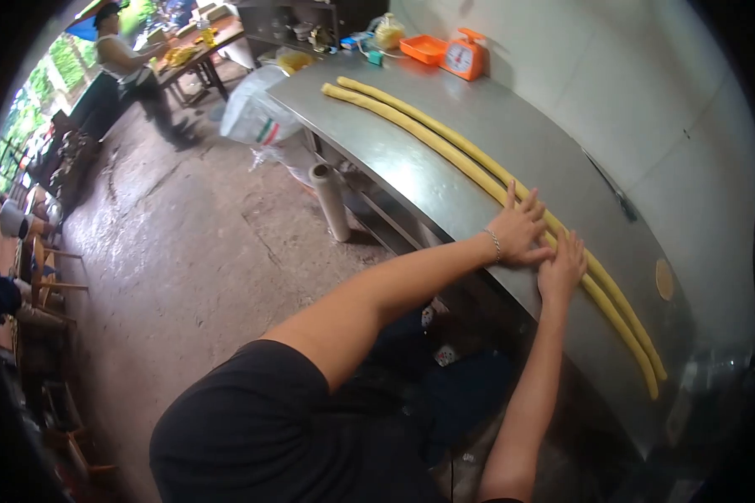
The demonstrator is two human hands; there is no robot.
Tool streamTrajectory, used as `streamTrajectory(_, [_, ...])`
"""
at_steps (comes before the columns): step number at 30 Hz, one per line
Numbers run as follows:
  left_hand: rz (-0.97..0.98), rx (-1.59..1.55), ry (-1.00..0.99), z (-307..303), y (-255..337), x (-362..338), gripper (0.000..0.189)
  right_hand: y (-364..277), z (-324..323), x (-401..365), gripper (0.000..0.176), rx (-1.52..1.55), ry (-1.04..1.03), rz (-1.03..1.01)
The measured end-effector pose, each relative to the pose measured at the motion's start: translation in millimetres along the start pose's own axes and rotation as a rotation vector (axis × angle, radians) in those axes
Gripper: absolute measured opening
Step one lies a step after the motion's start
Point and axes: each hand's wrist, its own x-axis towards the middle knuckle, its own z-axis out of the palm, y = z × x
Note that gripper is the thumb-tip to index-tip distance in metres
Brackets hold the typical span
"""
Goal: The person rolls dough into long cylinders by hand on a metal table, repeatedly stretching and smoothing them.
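Two long yellow dough ropes lie side by side along the steel table [377,147]. The near rope [445,151] passes under both hands, and the far rope [637,331] runs just behind it. My left hand [520,228] rests on the near rope with its fingers spread; a bracelet circles the wrist. Beside it, almost touching, my right hand [564,261] lies on the dough with its fingers stretched out. Neither hand is wrapped round the dough.
An orange scale [464,57] and an orange tray [424,49] stand at the table's far end. A long thin tool [612,189] and a round yellowish piece [663,279] lie near the wall. A plastic-wrap roll [330,201] stands beside the table. Another person [126,63] is far left.
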Motion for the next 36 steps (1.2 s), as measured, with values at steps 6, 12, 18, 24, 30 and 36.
streamTrajectory(6, [-0.046, -0.011, -0.068, -1.0, 0.0, 5.6, 0.083, 0.3, -0.7, -1.6, 0.057, 0.028, 0.012, 0.006])
streamTrajectory(12, [-0.062, -0.019, -0.060, 0.7, 0.2, 5.1, 0.087, -2.7, -5.4, -2.6, 0.057, 0.074, 0.011, 0.002])
streamTrajectory(18, [-0.086, 0.003, -0.100, -3.4, 0.1, 7.3, 0.089, -0.7, -4.3, -1.2, 0.057, 0.090, 0.017, -0.005])
streamTrajectory(24, [-0.070, -0.011, -0.100, 1.0, -1.2, 9.2, 0.086, -3.1, -7.0, 0.2, 0.056, 0.084, 0.006, 0.004])
streamTrajectory(30, [-0.070, -0.011, -0.080, 1.0, -1.9, 6.8, 0.084, -7.1, -10.3, 0.4, 0.055, 0.076, -0.002, 0.006])
streamTrajectory(36, [-0.071, -0.050, -0.084, -1.7, -2.7, 4.5, 0.083, -7.9, -12.7, -3.4, 0.054, 0.041, -0.011, 0.015])
